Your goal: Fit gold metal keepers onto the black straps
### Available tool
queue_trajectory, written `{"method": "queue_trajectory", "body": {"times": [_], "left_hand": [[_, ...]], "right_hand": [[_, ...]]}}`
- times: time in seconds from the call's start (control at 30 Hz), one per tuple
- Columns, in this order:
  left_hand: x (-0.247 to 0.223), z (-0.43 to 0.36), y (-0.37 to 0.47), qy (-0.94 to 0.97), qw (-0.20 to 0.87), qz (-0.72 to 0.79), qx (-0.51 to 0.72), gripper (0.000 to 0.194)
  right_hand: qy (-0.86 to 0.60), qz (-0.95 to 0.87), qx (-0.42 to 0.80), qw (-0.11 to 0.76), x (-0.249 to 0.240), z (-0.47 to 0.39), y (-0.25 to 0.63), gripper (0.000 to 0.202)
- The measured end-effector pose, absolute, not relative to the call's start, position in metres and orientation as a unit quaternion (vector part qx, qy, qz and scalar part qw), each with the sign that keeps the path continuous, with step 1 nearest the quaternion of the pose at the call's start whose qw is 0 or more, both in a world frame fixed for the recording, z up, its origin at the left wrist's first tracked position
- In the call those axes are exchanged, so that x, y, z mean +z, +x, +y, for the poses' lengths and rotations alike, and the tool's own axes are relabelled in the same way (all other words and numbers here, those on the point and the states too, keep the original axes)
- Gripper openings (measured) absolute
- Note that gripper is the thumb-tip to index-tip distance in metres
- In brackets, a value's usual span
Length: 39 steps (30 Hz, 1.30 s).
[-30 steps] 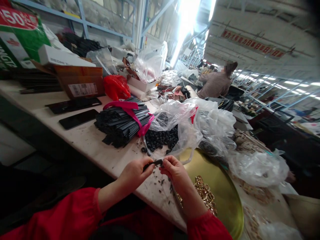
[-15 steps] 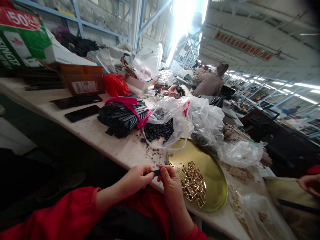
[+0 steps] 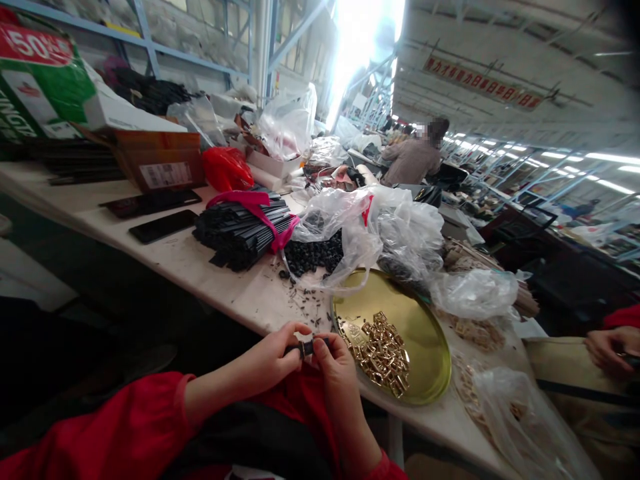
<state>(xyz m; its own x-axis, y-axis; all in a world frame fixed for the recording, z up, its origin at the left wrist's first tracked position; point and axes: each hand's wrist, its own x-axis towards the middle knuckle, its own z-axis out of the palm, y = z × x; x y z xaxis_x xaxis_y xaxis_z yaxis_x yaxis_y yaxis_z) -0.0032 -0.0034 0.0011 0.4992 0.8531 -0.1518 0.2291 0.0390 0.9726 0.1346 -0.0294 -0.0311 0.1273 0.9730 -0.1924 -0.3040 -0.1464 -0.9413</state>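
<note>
At the lower centre of the frame, the person's left hand (image 3: 277, 352) and right hand (image 3: 334, 363) are meeting over a short, flat black strip (image 3: 307, 348). The left hand is pinching the strip's left end between thumb and forefinger, and the right hand, its fingers curled, is gripping the other end. A small pale-edged band is showing on the strip between them, too small to make out. Loose red sleeves (image 3: 125, 417) are covering both forearms.

Just right of the right hand, a round, gold-coloured, shiny tray (image 3: 430, 340) is resting on a long off-white table (image 3: 247, 290), and a heap of small rectangular gold metal buckles (image 3: 387, 360) is lying in its left and lower part. Small dark bits (image 3: 306, 303) are scattering the tabletop above the hands. At the centre, a clear plastic bag (image 3: 365, 250) is spilling small, rounded black pieces (image 3: 313, 257). Left of it, a thick bundle of flat black strips (image 3: 230, 233) is lying with a bright pink band (image 3: 285, 237) around it, and a black, flat smartphone (image 3: 163, 227) is lying just beside that.

At the right edge, another person's hand (image 3: 610, 350) is holding something dark that is hard to tell.
</note>
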Motion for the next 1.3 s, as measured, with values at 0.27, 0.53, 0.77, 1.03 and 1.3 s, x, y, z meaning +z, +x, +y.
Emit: {"method": "queue_trajectory", "body": {"times": [0.27, 0.53, 0.77, 1.03, 1.3], "left_hand": [[-0.009, 0.01, -0.006, 0.648, 0.542, 0.474, 0.248, 0.031], [-0.011, 0.019, -0.014, 0.722, 0.393, 0.546, 0.16, 0.022], [0.003, 0.015, -0.016, 0.619, 0.637, 0.413, 0.201, 0.021], [0.005, 0.004, -0.019, 0.548, 0.734, 0.368, 0.158, 0.026], [0.004, -0.007, -0.019, 0.626, 0.681, 0.363, 0.111, 0.029]], "right_hand": [[-0.451, -0.272, 0.657, 0.539, -0.034, -0.027, 0.135, 0.028], [-0.379, -0.246, 0.747, 0.488, -0.038, -0.024, 0.134, 0.023], [-0.534, -0.346, 0.572, 0.517, -0.052, -0.02, 0.139, 0.029], [-0.55, -0.619, 0.424, 0.367, -0.041, -0.038, 0.155, 0.006], [-0.531, -0.661, 0.403, 0.344, -0.028, -0.064, 0.152, 0.017]]}}
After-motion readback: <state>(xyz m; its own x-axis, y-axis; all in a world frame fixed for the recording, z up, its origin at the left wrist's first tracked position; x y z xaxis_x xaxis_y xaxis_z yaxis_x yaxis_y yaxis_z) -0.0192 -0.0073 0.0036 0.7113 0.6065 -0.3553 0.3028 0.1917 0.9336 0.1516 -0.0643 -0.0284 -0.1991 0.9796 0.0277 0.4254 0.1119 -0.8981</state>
